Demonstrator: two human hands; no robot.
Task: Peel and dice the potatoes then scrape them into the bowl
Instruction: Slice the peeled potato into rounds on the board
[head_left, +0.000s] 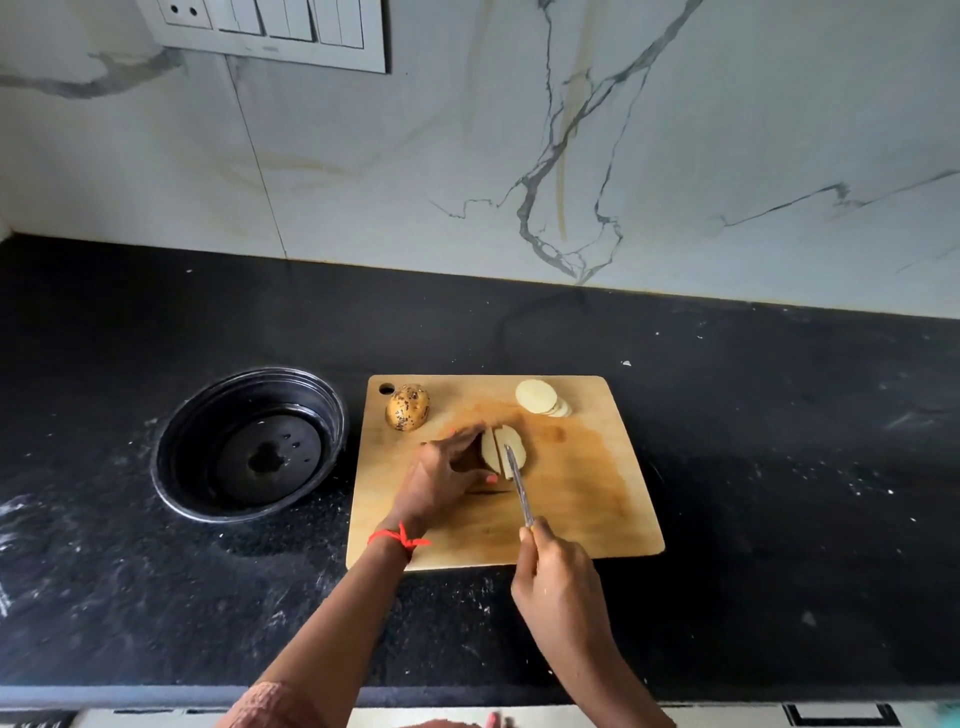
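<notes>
Worked at the cutting board, black bowl just left of it. Gripped cut potato mid-board in curled left hand, clenched right hand round knife above near edge. Had slices by far edge, unpeeled potato at far-left corner

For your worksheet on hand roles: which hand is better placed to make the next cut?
The right hand: it grips the knife, blade on the peeled potato; the left hand holds that potato.
</notes>
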